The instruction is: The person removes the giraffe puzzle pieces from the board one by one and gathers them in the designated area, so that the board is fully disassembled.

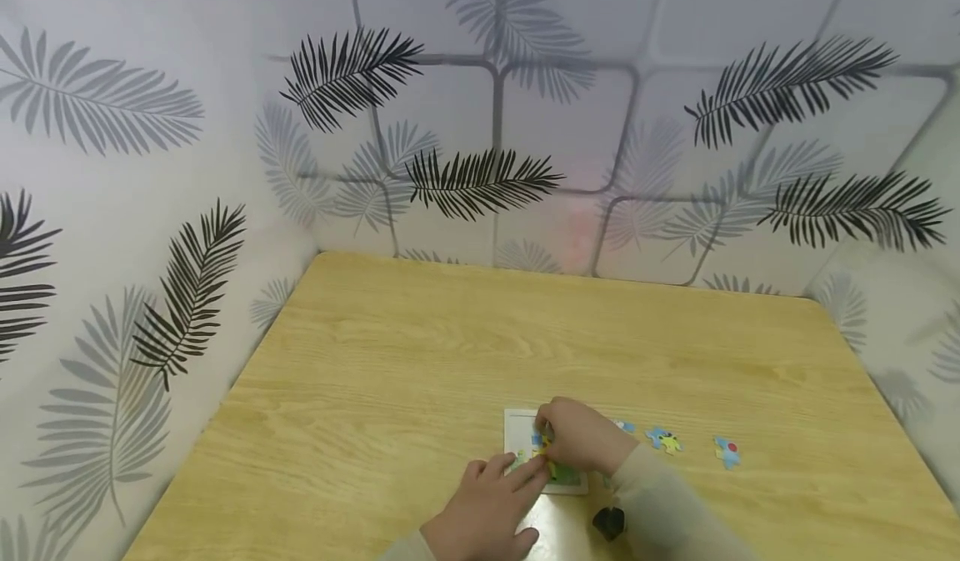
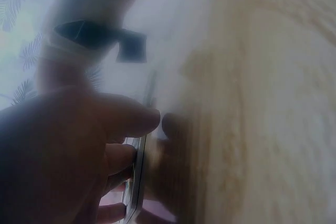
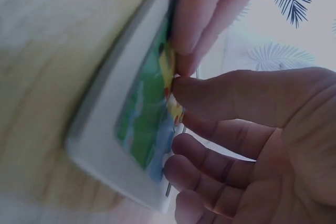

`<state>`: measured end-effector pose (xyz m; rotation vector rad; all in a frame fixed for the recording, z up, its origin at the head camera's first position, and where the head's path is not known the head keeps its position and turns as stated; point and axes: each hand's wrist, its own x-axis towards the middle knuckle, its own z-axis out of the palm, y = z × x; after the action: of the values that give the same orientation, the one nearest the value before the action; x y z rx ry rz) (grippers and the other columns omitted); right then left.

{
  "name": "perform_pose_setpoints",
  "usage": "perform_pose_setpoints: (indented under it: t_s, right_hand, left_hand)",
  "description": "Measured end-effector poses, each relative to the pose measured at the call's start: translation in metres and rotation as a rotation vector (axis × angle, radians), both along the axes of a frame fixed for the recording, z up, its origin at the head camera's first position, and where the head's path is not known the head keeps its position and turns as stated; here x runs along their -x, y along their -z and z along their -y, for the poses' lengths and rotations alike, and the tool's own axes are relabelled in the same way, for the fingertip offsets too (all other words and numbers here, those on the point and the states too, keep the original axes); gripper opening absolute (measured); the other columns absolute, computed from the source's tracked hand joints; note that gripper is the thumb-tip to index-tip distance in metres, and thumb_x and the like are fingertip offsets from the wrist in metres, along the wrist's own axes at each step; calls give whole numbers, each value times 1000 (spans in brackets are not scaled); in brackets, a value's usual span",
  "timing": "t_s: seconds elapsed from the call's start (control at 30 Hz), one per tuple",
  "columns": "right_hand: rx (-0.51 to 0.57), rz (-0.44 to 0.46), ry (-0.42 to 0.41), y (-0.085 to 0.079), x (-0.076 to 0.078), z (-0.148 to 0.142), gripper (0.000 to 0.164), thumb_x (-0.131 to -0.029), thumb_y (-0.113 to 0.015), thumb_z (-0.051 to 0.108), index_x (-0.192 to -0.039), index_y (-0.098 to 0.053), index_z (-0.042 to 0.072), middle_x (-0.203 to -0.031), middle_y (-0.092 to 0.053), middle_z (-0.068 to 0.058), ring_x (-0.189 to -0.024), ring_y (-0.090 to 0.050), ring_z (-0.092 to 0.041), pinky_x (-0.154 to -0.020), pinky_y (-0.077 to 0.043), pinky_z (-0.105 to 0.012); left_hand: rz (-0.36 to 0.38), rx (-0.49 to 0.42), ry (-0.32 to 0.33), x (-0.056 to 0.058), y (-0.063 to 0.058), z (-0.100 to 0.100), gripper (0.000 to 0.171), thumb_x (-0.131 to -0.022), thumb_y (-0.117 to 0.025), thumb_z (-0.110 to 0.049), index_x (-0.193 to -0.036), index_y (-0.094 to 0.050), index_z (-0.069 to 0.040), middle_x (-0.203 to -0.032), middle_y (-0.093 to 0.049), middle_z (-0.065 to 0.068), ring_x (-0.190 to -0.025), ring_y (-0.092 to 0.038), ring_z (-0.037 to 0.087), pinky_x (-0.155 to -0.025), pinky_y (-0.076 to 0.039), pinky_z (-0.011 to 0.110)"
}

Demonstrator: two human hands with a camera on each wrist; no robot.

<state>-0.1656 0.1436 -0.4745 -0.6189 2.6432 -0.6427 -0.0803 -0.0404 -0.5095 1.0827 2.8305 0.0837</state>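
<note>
A small jigsaw puzzle tray (image 1: pixel 517 421) with a white border lies on the wooden table. Green, blue and yellow pieces fill part of it, among them a green picture area (image 3: pixel 139 124). My left hand (image 1: pixel 487 507) rests on the tray's near left part, fingers stretched and fingertips on the pieces. Over the tray's middle, my right hand (image 1: pixel 583 436) pinches a yellow puzzle piece (image 3: pixel 176 109) between thumb and index finger, right beside the left fingertips. Its other fingers are loosely bent, and much of the piece is hidden by them.
Loose puzzle pieces lie right of the tray: a blue and yellow one (image 1: pixel 666 440), one with a red dot (image 1: pixel 727 452), and another partly behind the right hand (image 1: pixel 624 426). A black wrist-worn device (image 1: pixel 609 523) sits at the right sleeve. Leaf-patterned walls (image 1: pixel 450 227) border the table.
</note>
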Motion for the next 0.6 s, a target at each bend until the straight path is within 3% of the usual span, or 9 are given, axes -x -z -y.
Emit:
perform_pose_setpoints:
  t_s: [0.27,0.6]
  right_hand:
    - [-15,53,-1,-2,3,3,26,-77,-82,5,-95,-64,1,-87,-58,-4,-76,-54,-18,-72,-53,-41]
    - [-16,81,-31,-5,8,3,29,-77,-83,5,-93,-59,4,-84,-55,-3,-75,-52,-19,-68,-50,-39]
  left_hand:
    - [57,-32,7,1,0,2,65,-98,-53,-51,-156,-40,-24,-162,-32,-10,-139,-38,25,-95,-40,42]
    - [36,-21,14,3,0,1,65,-97,-56,-50,-155,-41,-24,-161,-33,-12,-138,-41,26,-95,-42,42]
